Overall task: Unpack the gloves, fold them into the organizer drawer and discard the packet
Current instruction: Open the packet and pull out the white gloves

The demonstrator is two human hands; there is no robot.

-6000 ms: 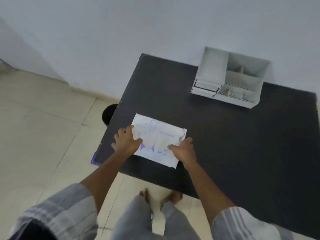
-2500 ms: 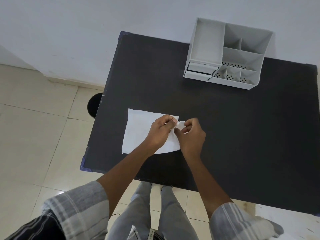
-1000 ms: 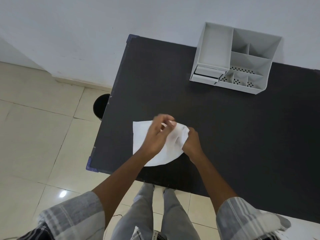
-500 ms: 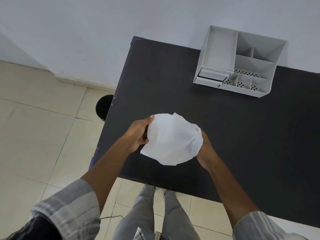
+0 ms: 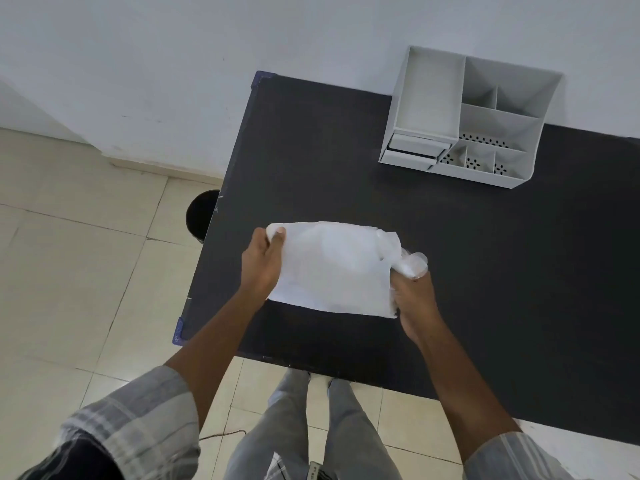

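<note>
The white paper glove packet (image 5: pixel 332 268) is held up above the black table (image 5: pixel 502 271), spread between both hands. My left hand (image 5: pixel 261 263) pinches its upper left corner. My right hand (image 5: pixel 414 299) grips its right edge, where a crumpled clear film layer (image 5: pixel 412 265) bunches out at the top. The gloves themselves are hidden. The white plastic organizer (image 5: pixel 467 116) stands at the table's far edge by the wall, its small drawers (image 5: pixel 414 152) at the front left slightly pulled out.
A black round bin (image 5: pixel 201 216) stands on the tiled floor just left of the table. My legs and feet are below the table's near edge. Blue protectors cap the table's left corners (image 5: pixel 178 332).
The packet, earlier flat on the table with both hands picking at its right corner, has been lifted and pulled wider apart; the clear film now bunches at my right hand.
</note>
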